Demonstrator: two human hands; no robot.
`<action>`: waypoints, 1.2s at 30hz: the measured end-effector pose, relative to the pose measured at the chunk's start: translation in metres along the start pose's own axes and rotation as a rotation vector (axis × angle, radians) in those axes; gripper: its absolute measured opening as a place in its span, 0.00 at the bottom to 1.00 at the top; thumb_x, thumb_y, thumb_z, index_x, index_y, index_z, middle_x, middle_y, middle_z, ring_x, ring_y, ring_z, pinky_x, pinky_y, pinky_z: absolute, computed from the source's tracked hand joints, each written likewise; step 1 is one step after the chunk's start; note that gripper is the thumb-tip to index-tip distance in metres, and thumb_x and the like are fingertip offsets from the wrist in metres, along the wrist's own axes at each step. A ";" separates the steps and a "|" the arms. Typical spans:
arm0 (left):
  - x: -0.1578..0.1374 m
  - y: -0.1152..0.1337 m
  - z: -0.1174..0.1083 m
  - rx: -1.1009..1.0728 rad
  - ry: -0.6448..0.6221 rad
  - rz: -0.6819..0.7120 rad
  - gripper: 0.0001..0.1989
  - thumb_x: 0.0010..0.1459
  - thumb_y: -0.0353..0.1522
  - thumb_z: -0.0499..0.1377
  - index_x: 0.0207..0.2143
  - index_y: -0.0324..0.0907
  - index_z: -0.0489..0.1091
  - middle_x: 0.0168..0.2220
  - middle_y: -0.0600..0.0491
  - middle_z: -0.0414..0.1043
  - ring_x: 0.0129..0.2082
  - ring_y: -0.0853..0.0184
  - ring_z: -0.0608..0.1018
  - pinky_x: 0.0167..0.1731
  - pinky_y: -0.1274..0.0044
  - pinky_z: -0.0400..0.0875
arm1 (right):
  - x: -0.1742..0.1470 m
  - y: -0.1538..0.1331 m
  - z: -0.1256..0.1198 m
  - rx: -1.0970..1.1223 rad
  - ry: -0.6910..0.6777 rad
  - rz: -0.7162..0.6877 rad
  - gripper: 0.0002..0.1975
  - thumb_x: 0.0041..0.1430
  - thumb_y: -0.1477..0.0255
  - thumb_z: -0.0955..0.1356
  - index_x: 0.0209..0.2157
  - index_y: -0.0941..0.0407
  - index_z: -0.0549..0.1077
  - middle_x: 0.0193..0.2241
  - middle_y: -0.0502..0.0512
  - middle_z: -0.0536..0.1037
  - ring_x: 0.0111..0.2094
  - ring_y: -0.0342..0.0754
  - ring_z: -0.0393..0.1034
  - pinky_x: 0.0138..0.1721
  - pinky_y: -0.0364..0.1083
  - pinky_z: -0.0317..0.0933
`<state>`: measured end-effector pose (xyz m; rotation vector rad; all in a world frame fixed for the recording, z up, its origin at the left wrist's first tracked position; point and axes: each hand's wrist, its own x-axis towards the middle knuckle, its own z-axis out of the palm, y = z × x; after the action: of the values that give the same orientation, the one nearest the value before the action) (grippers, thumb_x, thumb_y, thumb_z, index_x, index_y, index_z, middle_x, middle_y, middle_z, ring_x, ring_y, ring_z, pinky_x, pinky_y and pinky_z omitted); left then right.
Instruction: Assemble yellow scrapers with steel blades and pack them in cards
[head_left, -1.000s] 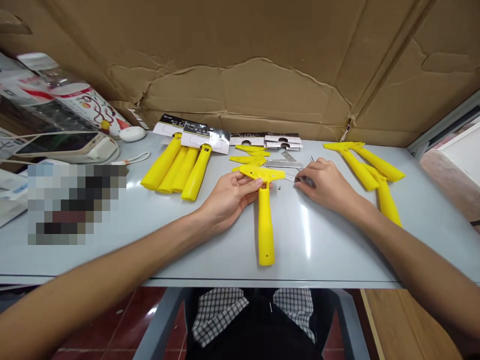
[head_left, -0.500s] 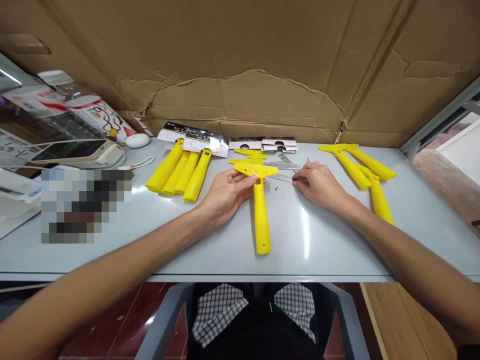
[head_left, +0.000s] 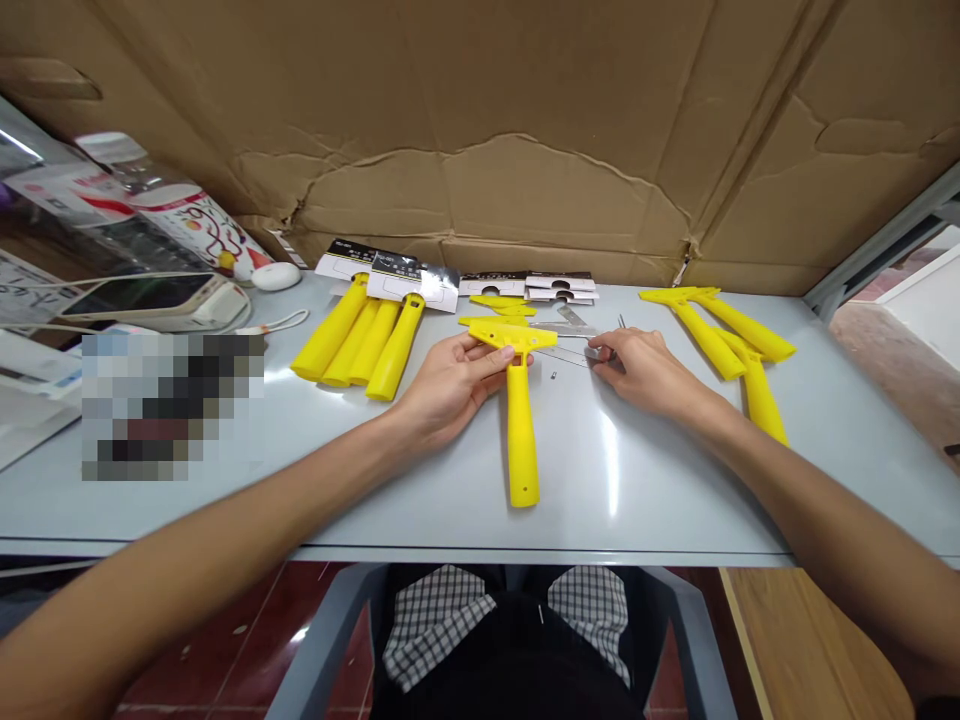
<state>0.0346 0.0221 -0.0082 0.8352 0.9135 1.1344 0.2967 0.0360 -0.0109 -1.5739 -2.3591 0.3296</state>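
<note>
Four yellow handles (head_left: pixel 396 350) lie left, three yellow scrapers (head_left: pixel 765 400) right. Centrally, one scraper (head_left: pixel 523 430) — head gripped by the left hand (head_left: pixel 465 385); the right hand (head_left: pixel 637 368), fingertips nearly together, pinches a metal blade (head_left: pixel 566 356).

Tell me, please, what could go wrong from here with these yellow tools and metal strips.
The right hand is at thin metal strips; sharp edges, if any, might nick it.

The tiny metal piece, loose on the table beside the yellow tool in the left hand, could get knocked away.
</note>
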 end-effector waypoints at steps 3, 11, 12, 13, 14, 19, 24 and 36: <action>-0.001 -0.001 0.000 0.010 -0.012 -0.013 0.09 0.60 0.23 0.69 0.44 0.35 0.80 0.44 0.42 0.84 0.44 0.60 0.86 0.56 0.68 0.79 | 0.000 0.002 -0.002 -0.045 -0.053 -0.011 0.10 0.67 0.74 0.63 0.42 0.53 0.76 0.40 0.60 0.80 0.45 0.59 0.71 0.44 0.54 0.53; 0.001 -0.004 -0.003 0.023 -0.029 -0.010 0.10 0.60 0.23 0.69 0.45 0.35 0.80 0.48 0.41 0.83 0.45 0.61 0.86 0.55 0.69 0.80 | -0.003 -0.001 -0.002 -0.064 -0.088 0.007 0.13 0.67 0.76 0.61 0.43 0.55 0.77 0.43 0.62 0.78 0.48 0.60 0.70 0.47 0.56 0.52; 0.001 -0.004 -0.003 0.024 -0.032 -0.010 0.10 0.60 0.23 0.69 0.45 0.36 0.80 0.48 0.41 0.84 0.45 0.61 0.86 0.55 0.69 0.80 | -0.003 -0.001 -0.002 -0.061 -0.085 0.007 0.13 0.67 0.76 0.61 0.43 0.55 0.77 0.45 0.62 0.78 0.49 0.60 0.70 0.48 0.57 0.52; 0.001 -0.004 -0.003 0.025 -0.035 -0.009 0.10 0.60 0.23 0.69 0.45 0.36 0.80 0.48 0.42 0.84 0.45 0.61 0.86 0.55 0.69 0.80 | -0.003 -0.001 -0.002 -0.061 -0.083 0.005 0.13 0.67 0.76 0.62 0.44 0.55 0.77 0.46 0.63 0.78 0.49 0.61 0.70 0.49 0.57 0.52; 0.001 -0.005 -0.003 0.026 -0.040 -0.008 0.10 0.60 0.23 0.69 0.45 0.36 0.80 0.48 0.42 0.84 0.45 0.61 0.86 0.56 0.69 0.80 | -0.004 0.000 -0.001 -0.065 -0.083 0.005 0.13 0.67 0.76 0.62 0.44 0.55 0.77 0.46 0.63 0.78 0.50 0.61 0.69 0.49 0.58 0.52; 0.000 -0.005 -0.003 0.028 -0.055 0.002 0.10 0.60 0.24 0.69 0.45 0.36 0.81 0.48 0.41 0.84 0.45 0.60 0.86 0.56 0.68 0.80 | -0.005 -0.002 -0.003 -0.086 -0.103 0.003 0.14 0.65 0.78 0.61 0.44 0.56 0.77 0.46 0.64 0.79 0.50 0.62 0.69 0.49 0.57 0.52; 0.001 -0.006 -0.004 0.018 -0.060 0.004 0.10 0.60 0.24 0.70 0.45 0.35 0.81 0.47 0.41 0.84 0.45 0.60 0.86 0.54 0.70 0.81 | -0.005 -0.003 -0.004 -0.079 -0.120 0.022 0.16 0.62 0.81 0.61 0.44 0.56 0.76 0.44 0.63 0.79 0.48 0.61 0.70 0.49 0.56 0.52; 0.002 -0.008 -0.006 0.047 -0.066 0.010 0.13 0.58 0.26 0.72 0.46 0.36 0.81 0.48 0.41 0.84 0.47 0.59 0.86 0.55 0.69 0.80 | -0.005 -0.003 -0.002 -0.108 -0.119 0.012 0.17 0.64 0.80 0.60 0.47 0.57 0.76 0.45 0.64 0.76 0.49 0.61 0.69 0.48 0.55 0.51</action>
<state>0.0321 0.0227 -0.0185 0.9108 0.8849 1.0912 0.2967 0.0305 -0.0091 -1.6597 -2.4971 0.3113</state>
